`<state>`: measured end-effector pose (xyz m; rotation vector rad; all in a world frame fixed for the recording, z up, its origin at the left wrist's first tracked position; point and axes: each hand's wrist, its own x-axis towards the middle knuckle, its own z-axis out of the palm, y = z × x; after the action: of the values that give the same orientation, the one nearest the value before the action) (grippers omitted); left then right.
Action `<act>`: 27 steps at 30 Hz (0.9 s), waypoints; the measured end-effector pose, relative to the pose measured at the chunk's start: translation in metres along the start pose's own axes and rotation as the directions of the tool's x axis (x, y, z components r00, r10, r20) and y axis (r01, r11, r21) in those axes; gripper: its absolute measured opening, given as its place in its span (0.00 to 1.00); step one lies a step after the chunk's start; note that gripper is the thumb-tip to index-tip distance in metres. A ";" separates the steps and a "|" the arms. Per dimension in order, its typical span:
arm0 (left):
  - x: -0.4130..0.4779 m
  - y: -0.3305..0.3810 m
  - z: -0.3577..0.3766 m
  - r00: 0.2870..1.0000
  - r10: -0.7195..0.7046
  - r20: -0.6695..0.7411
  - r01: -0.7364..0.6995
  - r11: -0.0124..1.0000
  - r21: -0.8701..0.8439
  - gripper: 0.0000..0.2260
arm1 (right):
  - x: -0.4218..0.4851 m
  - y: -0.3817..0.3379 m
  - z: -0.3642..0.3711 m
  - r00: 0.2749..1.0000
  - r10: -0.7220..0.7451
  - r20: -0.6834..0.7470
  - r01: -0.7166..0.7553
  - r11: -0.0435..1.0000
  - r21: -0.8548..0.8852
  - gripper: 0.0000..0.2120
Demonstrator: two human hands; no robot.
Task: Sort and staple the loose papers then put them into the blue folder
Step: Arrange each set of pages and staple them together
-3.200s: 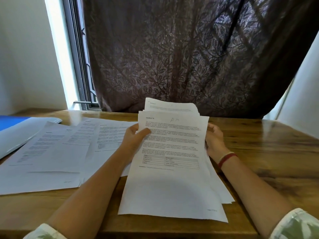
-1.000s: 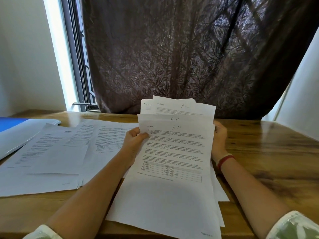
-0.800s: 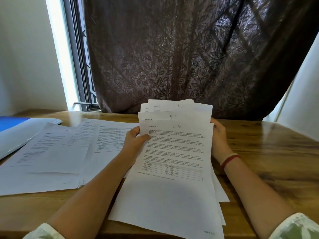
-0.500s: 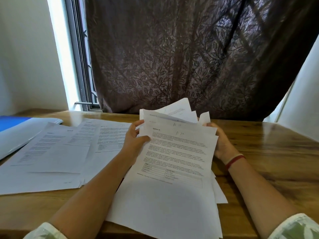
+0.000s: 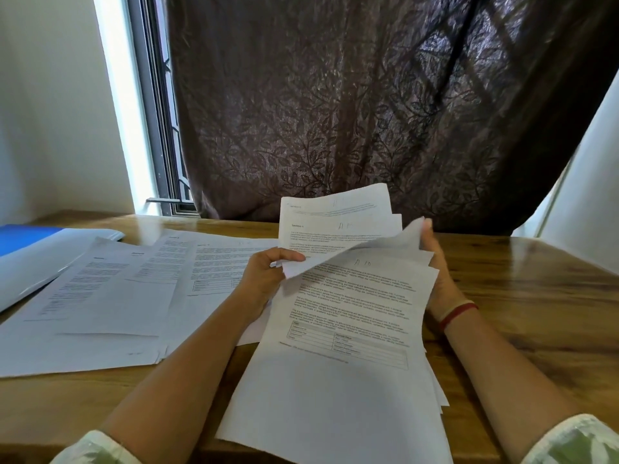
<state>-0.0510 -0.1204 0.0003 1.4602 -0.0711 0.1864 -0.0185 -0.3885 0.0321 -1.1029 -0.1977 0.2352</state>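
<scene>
I hold a stack of printed white papers (image 5: 348,316) over the wooden table (image 5: 522,296), its lower end resting near the front edge. My left hand (image 5: 264,276) pinches the left edge of a sheet (image 5: 335,229) lifted and curling away from the stack. My right hand (image 5: 435,272) grips the right edge of the stack from behind, fingers at the top corner. More loose papers (image 5: 110,296) lie spread flat on the table to the left. The blue folder (image 5: 23,237) shows at the far left, partly under a white sheet. No stapler is in view.
A dark leaf-patterned curtain (image 5: 351,105) hangs behind the table, with a window frame (image 5: 157,128) at its left. Bare wood shows on the table's right side. White walls stand at both sides.
The upper sheets have been fanned and lifted off the stack. My left hand's thumb now pinches a curling sheet, and my right hand has slid up the right edge.
</scene>
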 end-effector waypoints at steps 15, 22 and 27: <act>0.003 -0.006 -0.003 0.999 -0.006 0.041 0.008 0.998 -0.057 0.13 | 0.027 0.009 -0.009 0.899 -0.227 -0.374 0.137 0.958 -0.252 0.03; 0.002 -0.005 -0.003 1.000 -0.007 0.026 0.008 0.999 -0.050 0.11 | 0.024 0.012 -0.008 0.905 -0.264 -0.333 0.182 0.949 -0.258 0.02; 0.003 -0.007 -0.004 0.999 -0.041 -0.008 0.041 0.999 -0.030 0.12 | 0.021 0.007 -0.002 0.943 -0.174 -0.282 0.164 0.985 -0.059 0.06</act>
<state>-0.0472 -0.1164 -0.0064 1.4299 -0.0370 0.1579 0.0015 -0.3815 0.0255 -1.1339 -0.0360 -0.0833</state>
